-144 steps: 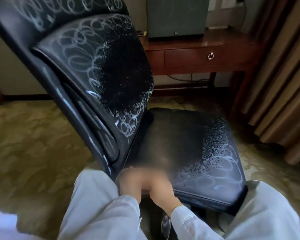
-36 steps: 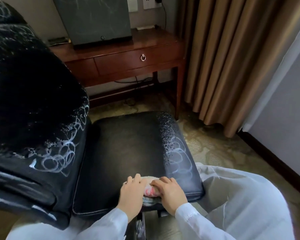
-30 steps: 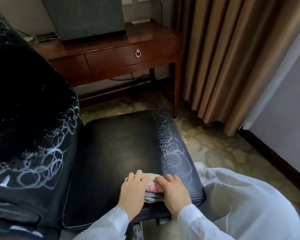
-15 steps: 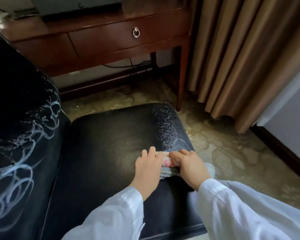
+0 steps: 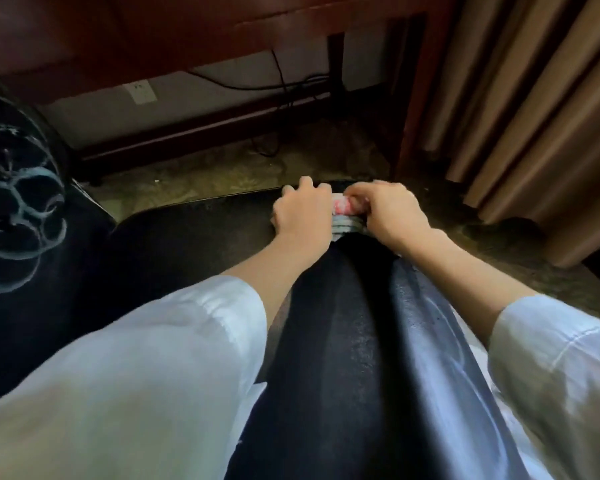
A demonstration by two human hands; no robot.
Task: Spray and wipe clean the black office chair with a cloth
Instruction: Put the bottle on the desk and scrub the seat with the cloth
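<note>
Both hands are working through the wiping step: the left hand [image 5: 300, 216] and right hand [image 5: 388, 216] are curling their fingers over a folded, soft-looking cloth [image 5: 343, 214], pink and grey in patches, and pressing it onto the far edge of the black chair's seat [image 5: 187, 237]. Its smooth, leather-like padding is showing dull black in the middle. Pale looping scrawls [image 5: 465, 358] are showing along its right side and on the backrest [image 5: 21, 216], so the next stroke is probably calling for a firm drag over those marks.
</note>
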